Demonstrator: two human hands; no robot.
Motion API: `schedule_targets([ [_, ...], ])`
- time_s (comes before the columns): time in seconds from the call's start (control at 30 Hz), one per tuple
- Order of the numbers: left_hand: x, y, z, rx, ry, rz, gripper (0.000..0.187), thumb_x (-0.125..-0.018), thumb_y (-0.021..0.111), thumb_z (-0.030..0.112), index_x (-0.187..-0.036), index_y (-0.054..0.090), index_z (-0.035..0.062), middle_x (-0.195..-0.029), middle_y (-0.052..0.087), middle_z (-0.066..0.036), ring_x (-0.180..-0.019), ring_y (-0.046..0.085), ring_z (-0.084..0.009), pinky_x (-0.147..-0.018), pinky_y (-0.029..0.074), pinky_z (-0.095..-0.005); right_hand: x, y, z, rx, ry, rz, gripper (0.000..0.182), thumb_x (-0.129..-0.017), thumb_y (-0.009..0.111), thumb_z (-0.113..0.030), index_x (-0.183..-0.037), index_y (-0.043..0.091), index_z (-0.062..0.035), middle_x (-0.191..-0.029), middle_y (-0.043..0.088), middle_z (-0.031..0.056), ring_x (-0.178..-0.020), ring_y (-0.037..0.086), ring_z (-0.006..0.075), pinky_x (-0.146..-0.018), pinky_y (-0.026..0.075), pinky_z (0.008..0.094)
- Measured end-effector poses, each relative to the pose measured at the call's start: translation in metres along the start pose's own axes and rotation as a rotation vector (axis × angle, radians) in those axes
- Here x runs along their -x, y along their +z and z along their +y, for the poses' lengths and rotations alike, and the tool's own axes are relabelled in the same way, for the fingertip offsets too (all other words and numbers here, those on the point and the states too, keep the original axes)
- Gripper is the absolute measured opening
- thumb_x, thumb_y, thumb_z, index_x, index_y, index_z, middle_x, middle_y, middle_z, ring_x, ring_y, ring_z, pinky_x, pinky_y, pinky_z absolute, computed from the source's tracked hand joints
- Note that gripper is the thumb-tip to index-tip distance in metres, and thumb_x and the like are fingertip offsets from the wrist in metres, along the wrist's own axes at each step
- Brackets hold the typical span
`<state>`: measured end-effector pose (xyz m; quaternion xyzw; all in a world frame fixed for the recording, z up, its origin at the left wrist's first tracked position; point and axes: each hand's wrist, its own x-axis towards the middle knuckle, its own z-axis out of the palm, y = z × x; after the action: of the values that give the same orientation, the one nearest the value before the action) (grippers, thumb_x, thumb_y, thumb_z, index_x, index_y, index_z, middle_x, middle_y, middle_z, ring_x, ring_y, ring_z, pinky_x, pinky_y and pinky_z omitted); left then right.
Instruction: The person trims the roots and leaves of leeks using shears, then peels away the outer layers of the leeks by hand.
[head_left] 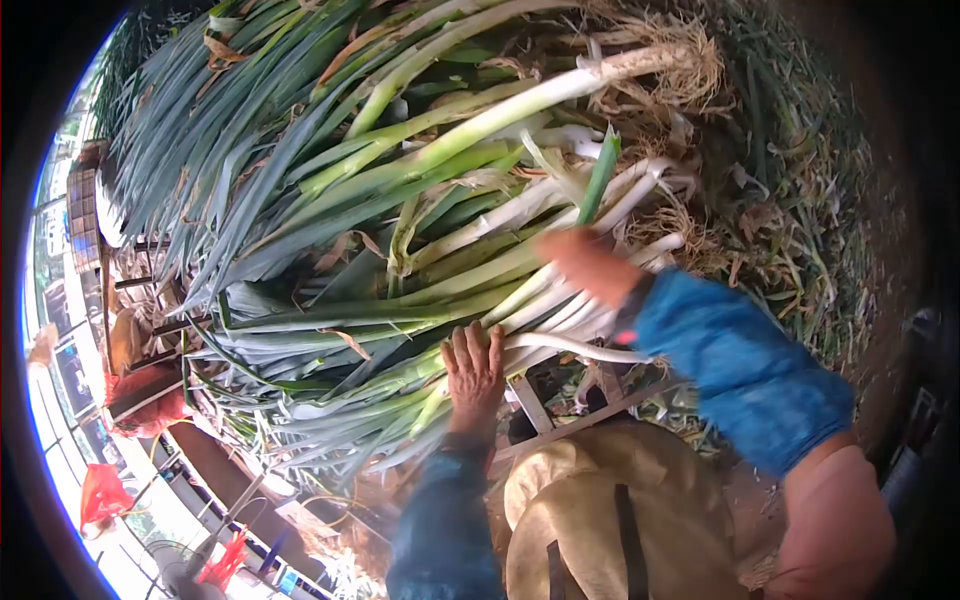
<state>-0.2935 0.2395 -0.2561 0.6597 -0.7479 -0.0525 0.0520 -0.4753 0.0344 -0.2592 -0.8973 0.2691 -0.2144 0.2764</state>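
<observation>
A thick heap of large green onions [350, 185], leaves to the left and white rooted ends to the right, lies in front of me. My left hand [473, 372] rests on the stalks at the near edge, its visible fingers stretched and slightly apart; the thumb is hidden. One pale stalk [575, 348] extends rightward from beside it. My right hand [588, 264], smeared by motion, is over the white stalks, its fingers closed. A strip of green onion leaf [602, 178] sticks up from it.
Dry leaves and trimmings [800, 190] cover the ground at right. A frame bar [530, 402] runs under the near edge of the heap, just ahead of my tan apron [610, 500]. Red plastic bags [104, 492] and red netting [148, 398] are at left.
</observation>
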Motion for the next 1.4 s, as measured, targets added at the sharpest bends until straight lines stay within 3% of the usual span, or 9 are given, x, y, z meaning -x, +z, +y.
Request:
schedule_targets([
  [0.23, 0.000, 0.000, -0.007, 0.017, 0.044, -0.021, 0.051, -0.080, 0.050, 0.015, -0.130, 0.039, 0.0085, -0.127, 0.040, -0.021, -0.115, 0.041, -0.0407, -0.096, 0.032, -0.0575, 0.120, -0.285, 0.111, 0.886, 0.866, -0.251, 0.019, -0.086, 0.044, -0.009, -0.100, 0.053, 0.0002, -0.083, 0.060, 0.0214, -0.086, 0.059, 0.0366, -0.071, 0.043, 0.0442],
  [0.27, 0.000, -0.002, -0.006, 0.002, 0.045, -0.041, 0.051, -0.079, 0.051, 0.017, -0.128, 0.041, 0.0066, -0.126, 0.040, -0.022, -0.114, 0.041, -0.0407, -0.095, 0.032, -0.0569, 0.138, -0.281, 0.122, 0.884, 0.533, -0.084, 0.029, -0.084, 0.052, -0.010, -0.111, 0.051, 0.0017, -0.090, 0.061, 0.0223, -0.088, 0.059, 0.0375, -0.074, 0.045, 0.0440],
  [0.33, -0.002, -0.002, -0.005, -0.015, 0.065, -0.013, 0.053, -0.076, 0.052, 0.016, -0.127, 0.041, 0.0039, -0.123, 0.041, -0.023, -0.111, 0.042, -0.0406, -0.094, 0.033, -0.0557, 0.063, -0.234, 0.049, 0.508, 1.047, -0.145, 0.051, -0.075, 0.068, -0.024, -0.117, 0.050, -0.0015, -0.105, 0.059, 0.0204, -0.093, 0.059, 0.0349, -0.078, 0.047, 0.0422],
  [0.37, -0.001, -0.003, -0.004, -0.012, 0.069, -0.006, 0.053, -0.076, 0.052, 0.015, -0.127, 0.041, 0.0041, -0.123, 0.041, -0.023, -0.111, 0.042, -0.0408, -0.094, 0.033, -0.0558, 0.050, -0.206, 0.034, 0.669, 0.647, -0.158, 0.056, -0.075, 0.069, -0.030, -0.119, 0.049, -0.0022, -0.105, 0.059, 0.0179, -0.093, 0.059, 0.0315, -0.078, 0.047, 0.0412],
  [0.67, 0.012, 0.005, 0.000, -0.031, 0.080, 0.002, 0.055, -0.075, 0.053, 0.009, -0.128, 0.038, 0.0057, -0.121, 0.042, -0.024, -0.108, 0.043, -0.0406, -0.092, 0.033, -0.0567, 0.020, -0.042, 0.040, 0.157, 1.039, -0.019, 0.029, -0.079, 0.066, -0.033, -0.075, 0.063, -0.0039, -0.067, 0.062, 0.0135, -0.057, 0.058, 0.0234, -0.052, 0.047, 0.0373],
  [0.73, 0.013, 0.006, 0.000, -0.025, 0.097, 0.023, 0.055, -0.076, 0.052, 0.009, -0.129, 0.037, 0.0059, -0.121, 0.042, -0.024, -0.108, 0.043, -0.0406, -0.092, 0.034, -0.0568, 0.114, -0.080, 0.148, 0.698, 0.744, -0.368, 0.015, -0.078, 0.063, -0.021, -0.080, 0.067, -0.0065, -0.076, 0.064, 0.0163, -0.068, 0.063, 0.0240, -0.059, 0.051, 0.0332],
  [1.0, 0.017, 0.004, -0.003, -0.040, 0.153, -0.023, 0.055, -0.078, 0.049, 0.011, -0.132, 0.038, 0.0070, -0.120, 0.042, -0.025, -0.108, 0.043, -0.0401, -0.093, 0.034, -0.0554, 0.219, -0.233, 0.104, 0.872, 1.176, -0.023, 0.017, -0.083, 0.059, -0.021, -0.084, 0.064, -0.0049, -0.075, 0.060, 0.0215, -0.074, 0.058, 0.0396, -0.064, 0.045, 0.0511],
  [1.3, 0.018, 0.018, -0.007, 0.042, 0.114, -0.041, 0.061, -0.074, 0.051, 0.009, -0.134, 0.036, 0.0084, -0.122, 0.040, -0.025, -0.109, 0.042, -0.0403, -0.094, 0.033, -0.0559, 0.411, -0.565, 0.105, 1.257, 1.300, -0.165, 0.024, -0.084, 0.053, -0.022, -0.098, 0.058, -0.0038, -0.094, 0.061, 0.0223, -0.086, 0.059, 0.0381, -0.072, 0.047, 0.0468],
  [1.4, 0.016, 0.014, -0.004, 0.014, 0.108, -0.057, 0.063, -0.072, 0.052, 0.008, -0.133, 0.036, 0.0051, -0.125, 0.039, -0.026, -0.114, 0.040, -0.0423, -0.094, 0.032, -0.0570, 0.402, -0.540, 0.106, 1.153, 1.377, -0.292, 0.048, -0.079, 0.061, -0.024, -0.122, 0.051, -0.0051, -0.113, 0.055, 0.0222, -0.103, 0.053, 0.0365, -0.086, 0.043, 0.0457],
])
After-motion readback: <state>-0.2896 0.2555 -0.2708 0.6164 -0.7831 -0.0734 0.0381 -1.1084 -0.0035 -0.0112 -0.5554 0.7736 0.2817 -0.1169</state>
